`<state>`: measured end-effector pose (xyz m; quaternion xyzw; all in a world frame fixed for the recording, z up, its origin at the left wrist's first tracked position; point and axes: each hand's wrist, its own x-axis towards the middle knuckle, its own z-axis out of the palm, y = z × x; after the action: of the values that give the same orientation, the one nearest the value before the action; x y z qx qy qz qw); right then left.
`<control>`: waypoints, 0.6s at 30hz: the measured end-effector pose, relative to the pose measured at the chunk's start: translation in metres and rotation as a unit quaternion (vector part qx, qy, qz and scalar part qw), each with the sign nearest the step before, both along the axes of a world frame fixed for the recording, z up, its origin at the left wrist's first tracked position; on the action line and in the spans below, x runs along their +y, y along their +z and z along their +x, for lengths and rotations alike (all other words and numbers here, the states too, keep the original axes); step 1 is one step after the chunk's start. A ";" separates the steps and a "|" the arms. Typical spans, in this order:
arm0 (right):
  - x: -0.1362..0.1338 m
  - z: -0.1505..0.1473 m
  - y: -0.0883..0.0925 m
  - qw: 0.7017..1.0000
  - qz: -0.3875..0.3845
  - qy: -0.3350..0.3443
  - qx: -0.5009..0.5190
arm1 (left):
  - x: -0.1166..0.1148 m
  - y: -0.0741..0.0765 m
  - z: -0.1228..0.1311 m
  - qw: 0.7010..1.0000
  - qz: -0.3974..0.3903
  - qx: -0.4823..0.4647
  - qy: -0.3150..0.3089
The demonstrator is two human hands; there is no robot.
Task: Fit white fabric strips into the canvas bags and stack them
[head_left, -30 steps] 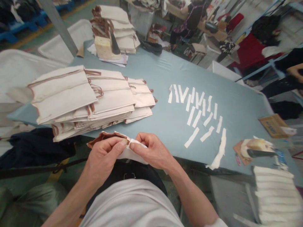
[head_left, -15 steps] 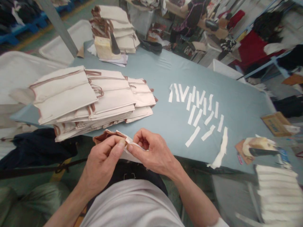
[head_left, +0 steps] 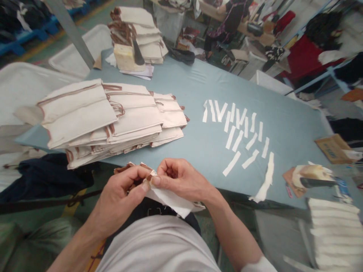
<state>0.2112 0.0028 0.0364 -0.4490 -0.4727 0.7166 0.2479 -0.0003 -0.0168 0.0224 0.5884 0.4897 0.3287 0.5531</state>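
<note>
Fabric piece (head_left: 173,201) drooped lower; left hand (head_left: 117,202), right hand (head_left: 183,179) pinch it; stack (head_left: 107,117) beyond.

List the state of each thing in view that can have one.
Left hand, pinched shut on the cloth piece.
Right hand, pinched shut on the same piece.
Cloth piece, held in front of the table, white part hanging, brown trim bunched.
Bag stack, lying flat, fanned out on the table.
White strips, laid loose in rows.
Far stack, piled flat at the far end.

We see a matt cream cloth pouch (head_left: 170,198) with frayed edges; the bench (head_left: 283,128) wears smooth blue fabric.
</note>
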 end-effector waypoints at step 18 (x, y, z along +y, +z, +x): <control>0.008 -0.017 -0.040 0.968 0.227 0.074 0.077 | 0.001 0.008 0.019 0.995 0.067 0.043 0.058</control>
<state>0.1944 0.0107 -0.0038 -0.2881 -0.6340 0.6395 0.3257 0.0184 -0.0157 0.0307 0.6080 0.5234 0.3668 0.4710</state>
